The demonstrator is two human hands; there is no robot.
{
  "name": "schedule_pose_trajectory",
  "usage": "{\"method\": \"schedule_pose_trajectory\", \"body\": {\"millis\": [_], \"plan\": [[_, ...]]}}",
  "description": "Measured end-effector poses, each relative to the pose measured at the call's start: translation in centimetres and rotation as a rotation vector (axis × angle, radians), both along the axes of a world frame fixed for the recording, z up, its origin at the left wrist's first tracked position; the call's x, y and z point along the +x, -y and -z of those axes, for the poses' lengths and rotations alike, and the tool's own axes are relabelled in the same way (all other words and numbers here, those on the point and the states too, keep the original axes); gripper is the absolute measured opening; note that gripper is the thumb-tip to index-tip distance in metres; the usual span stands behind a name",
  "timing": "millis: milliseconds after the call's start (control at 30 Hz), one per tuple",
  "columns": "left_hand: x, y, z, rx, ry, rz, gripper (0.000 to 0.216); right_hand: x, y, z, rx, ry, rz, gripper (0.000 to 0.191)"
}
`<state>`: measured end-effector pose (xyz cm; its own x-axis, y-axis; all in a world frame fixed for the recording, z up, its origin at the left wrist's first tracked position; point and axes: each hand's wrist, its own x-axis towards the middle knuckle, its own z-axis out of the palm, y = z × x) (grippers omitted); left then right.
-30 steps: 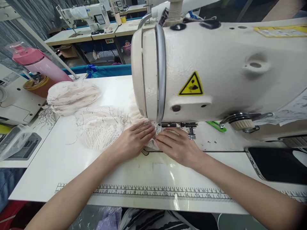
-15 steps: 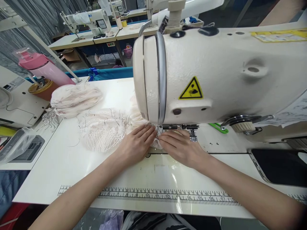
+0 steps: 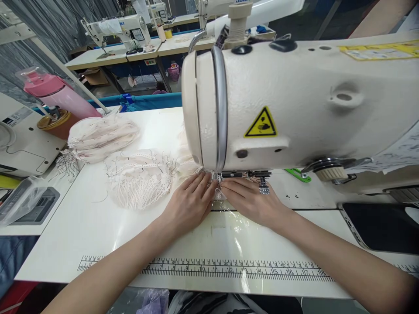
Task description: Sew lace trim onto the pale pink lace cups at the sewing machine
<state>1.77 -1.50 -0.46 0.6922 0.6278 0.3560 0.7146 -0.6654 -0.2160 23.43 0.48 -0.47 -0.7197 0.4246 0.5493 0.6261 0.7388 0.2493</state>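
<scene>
My left hand (image 3: 190, 200) lies flat on the white table, its stretched fingers pressing pale lace-edged fabric (image 3: 220, 195) just left of the presser foot (image 3: 217, 177). On the other side my right hand (image 3: 257, 204) rests palm down, fingers extended and close together, with the tips at the same fabric. A small light corner of it shows between both hands; most is hidden under them and the sewing machine head (image 3: 206, 109). To the left lies a gathered pale lace piece (image 3: 140, 183) with loose dark threads.
A pale fabric bundle (image 3: 103, 137) lies farther left, near a pink bottle (image 3: 62, 93) and a brown pot (image 3: 59, 124). A green tool (image 3: 297, 175) and a phone (image 3: 381, 226) are at right. A printed ruler (image 3: 235, 268) runs along the table front.
The left hand has shifted slightly down, and the gap between the hands shows more of the fabric corner. The right hand has moved slightly right.
</scene>
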Motion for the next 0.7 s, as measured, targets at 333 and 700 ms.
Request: {"method": "schedule_pose_trajectory", "body": {"millis": [333, 700], "plan": [[0.4, 0.3, 0.1, -0.005, 0.024, -0.049, 0.036, 0.2, -0.3, -0.3, 0.028, -0.001, 0.056, 0.02], [0.5, -0.2, 0.4, -0.049, 0.08, -0.083, 0.035, 0.5, -1.8, 1.4, 0.06, -0.066, 0.013, 0.009]]}}
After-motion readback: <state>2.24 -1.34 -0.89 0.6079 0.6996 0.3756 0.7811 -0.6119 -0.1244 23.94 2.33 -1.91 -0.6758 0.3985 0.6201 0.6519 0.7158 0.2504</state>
